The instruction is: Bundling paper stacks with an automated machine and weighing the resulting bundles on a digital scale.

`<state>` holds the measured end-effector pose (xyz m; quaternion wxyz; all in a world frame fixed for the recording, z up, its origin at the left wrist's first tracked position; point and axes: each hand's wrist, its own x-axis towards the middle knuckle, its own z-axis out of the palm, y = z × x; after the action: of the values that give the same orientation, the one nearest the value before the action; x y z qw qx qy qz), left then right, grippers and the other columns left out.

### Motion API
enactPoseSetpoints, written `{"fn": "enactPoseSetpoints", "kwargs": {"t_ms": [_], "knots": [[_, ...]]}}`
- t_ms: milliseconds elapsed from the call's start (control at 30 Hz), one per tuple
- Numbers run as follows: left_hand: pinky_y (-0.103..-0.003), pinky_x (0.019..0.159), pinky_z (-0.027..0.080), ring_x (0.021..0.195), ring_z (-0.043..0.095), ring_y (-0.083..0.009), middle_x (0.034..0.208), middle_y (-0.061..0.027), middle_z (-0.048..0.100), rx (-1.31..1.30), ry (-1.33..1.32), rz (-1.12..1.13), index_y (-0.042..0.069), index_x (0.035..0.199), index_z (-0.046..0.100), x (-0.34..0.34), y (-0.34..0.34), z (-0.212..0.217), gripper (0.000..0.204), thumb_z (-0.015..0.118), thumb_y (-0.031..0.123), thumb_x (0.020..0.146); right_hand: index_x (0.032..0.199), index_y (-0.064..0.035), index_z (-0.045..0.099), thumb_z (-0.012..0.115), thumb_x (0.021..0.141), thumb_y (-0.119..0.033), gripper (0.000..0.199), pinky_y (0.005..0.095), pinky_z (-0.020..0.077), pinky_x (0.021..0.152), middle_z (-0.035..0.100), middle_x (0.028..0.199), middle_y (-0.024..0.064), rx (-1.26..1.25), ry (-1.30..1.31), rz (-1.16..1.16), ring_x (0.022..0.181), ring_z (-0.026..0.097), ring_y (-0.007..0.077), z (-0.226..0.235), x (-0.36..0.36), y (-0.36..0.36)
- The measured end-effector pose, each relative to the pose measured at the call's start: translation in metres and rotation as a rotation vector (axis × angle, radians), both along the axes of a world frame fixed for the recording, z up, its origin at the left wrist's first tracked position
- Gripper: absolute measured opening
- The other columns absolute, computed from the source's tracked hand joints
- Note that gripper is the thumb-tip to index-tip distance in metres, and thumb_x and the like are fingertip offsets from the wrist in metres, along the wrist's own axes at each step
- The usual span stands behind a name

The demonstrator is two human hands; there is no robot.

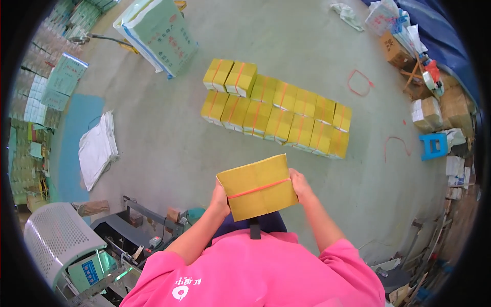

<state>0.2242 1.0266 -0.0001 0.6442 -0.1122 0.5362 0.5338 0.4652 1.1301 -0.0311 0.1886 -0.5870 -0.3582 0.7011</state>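
Note:
In front of my body I carry a yellow-topped bundle [258,199] with an orange-red strap across its middle. My left hand [220,199] is closed on its left end, and my right hand [300,185] grips the right end; some fingers are hidden behind it. Beyond it, two rows of similar yellow bundles [279,120] with orange straps and white sides rest on the floor. Two bundles [230,77] at the far left of the rows look stacked higher than the others.
At left stands a machine with a perforated grey cover [64,240]. White sacks [98,151] lie on the floor, and a tall wrapped stack [161,38] stands behind. Along the right are a blue stool [433,146] and cardboard boxes [427,113]. Loose red straps [360,83] lie on the floor.

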Motion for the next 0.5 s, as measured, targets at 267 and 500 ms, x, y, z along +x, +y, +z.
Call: {"fn": "enactPoseSetpoints", "kwargs": {"t_ms": [267, 500], "knots": [[-0.042, 0.097, 0.048, 0.114, 0.059, -0.0245, 0.123, -0.0076, 0.062, -0.147, -0.183, 0.131, 0.009, 0.122, 0.058, -0.002, 0.136, -0.113, 0.054, 0.037, 0.053, 0.1, 0.121, -0.0043, 0.061, 0.045, 0.1, -0.034, 0.04, 0.0364, 0.0514, 0.086, 0.063, 0.12, 0.008, -0.295, -0.018, 0.187, 0.103, 0.062, 0.0189, -0.094, -0.029, 0.194], [-0.039, 0.099, 0.047, 0.119, 0.056, -0.0223, 0.131, -0.0039, 0.057, -0.222, -0.24, 0.312, 0.011, 0.129, 0.053, 0.002, 0.29, -0.221, 0.055, 0.037, 0.054, 0.099, 0.124, -0.0056, 0.06, 0.048, 0.096, -0.044, 0.049, 0.0372, 0.051, 0.089, 0.063, 0.122, 0.008, -0.409, -0.205, 0.457, 0.106, 0.061, 0.0182, -0.19, -0.079, 0.397]]}}
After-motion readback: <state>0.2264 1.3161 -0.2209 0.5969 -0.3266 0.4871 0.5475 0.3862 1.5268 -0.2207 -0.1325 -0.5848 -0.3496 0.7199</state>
